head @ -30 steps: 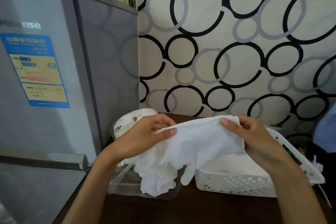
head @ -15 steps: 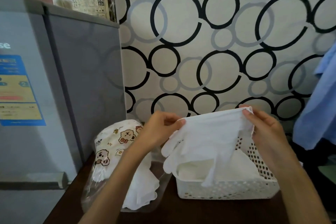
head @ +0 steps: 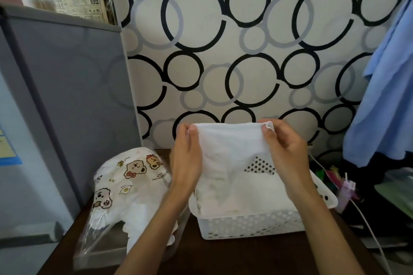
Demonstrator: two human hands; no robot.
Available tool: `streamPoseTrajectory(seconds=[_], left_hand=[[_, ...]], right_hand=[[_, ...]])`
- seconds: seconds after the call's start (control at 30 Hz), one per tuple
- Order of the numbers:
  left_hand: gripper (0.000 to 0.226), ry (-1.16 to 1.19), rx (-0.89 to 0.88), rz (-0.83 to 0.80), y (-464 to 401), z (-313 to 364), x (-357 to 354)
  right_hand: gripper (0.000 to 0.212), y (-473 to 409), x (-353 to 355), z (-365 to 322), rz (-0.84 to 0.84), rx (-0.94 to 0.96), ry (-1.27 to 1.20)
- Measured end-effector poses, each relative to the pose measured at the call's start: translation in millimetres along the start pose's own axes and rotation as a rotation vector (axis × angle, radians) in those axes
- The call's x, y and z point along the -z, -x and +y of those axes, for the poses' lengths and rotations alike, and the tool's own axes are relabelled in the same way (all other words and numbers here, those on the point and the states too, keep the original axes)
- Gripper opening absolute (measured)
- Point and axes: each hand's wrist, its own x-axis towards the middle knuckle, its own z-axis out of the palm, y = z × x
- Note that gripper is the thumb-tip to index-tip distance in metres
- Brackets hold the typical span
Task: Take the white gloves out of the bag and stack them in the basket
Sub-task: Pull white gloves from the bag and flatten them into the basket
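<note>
Head view: dark brown wooden table [head: 234, 257] against a wall with black and grey ring-pattern wallpaper [head: 234, 51]. Grey fridge [head: 67, 96] stands at the left edge of the table, newspaper [head: 67, 0] lying on top of it. Blue cloth [head: 386, 100] hangs at far right, with a white cable [head: 371, 230] and some coloured clutter below it, too small to make out

White perforated plastic basket [head: 250, 225] sits on the table right of centre, a stack of white gloves [head: 250, 194] already lying inside. Clear plastic bag [head: 125, 187] with cartoon bear prints lies just left of the basket, more white gloves visible inside and spilling toward its open front end

Both hands are up over the basket, stretching one white glove [head: 230, 145] between them by its top edge. Left hand [head: 185, 163] pinches the left corner, thumb and fingers curled on the fabric. Right hand [head: 283, 152] pinches the right corner the same way, thumb in front. Glove hangs down from the grip, its lower part draping into the basket onto the stack; whether it touches the stack cannot be told for sure
</note>
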Motion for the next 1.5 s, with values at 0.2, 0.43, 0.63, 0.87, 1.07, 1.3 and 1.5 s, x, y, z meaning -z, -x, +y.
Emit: streamPoseTrajectory(seconds=[0.2, 0.43, 0.63, 0.87, 1.07, 1.3, 1.5], left_hand=[[0.018, -0.364, -0.2, -0.019, -18, -1, 23], [0.026, -0.864, -0.142, -0.631, -27, -38, -14], [0.023, -0.975, -0.265, -0.587, -30, -44, -33], [0.03, -0.996, -0.332, -0.409, -24, -47, -27], [0.021, -0.891, -0.302, -0.778, -15, -37, -28], [0.033, -1.121, -0.197, -1.144, -2, -48, -30], [0.051, -1.177, -0.334, -0.863, 7, -31, -17]], right_hand=[[0.014, -5, 9, 19, -0.151, -0.379, -0.245], [0.016, -13, 45, 62, -0.213, -0.581, 0.209], [0.038, -18, 59, 65, -0.365, -0.618, 0.479], [0.04, -13, 56, 70, -0.135, -0.395, 0.872], [0.044, -18, 47, 66, -0.254, -0.218, 0.877], [0.081, -5, 44, 72, -0.87, -0.571, 1.077], [0.073, -10, 40, 59, -0.779, -0.402, 0.958]])
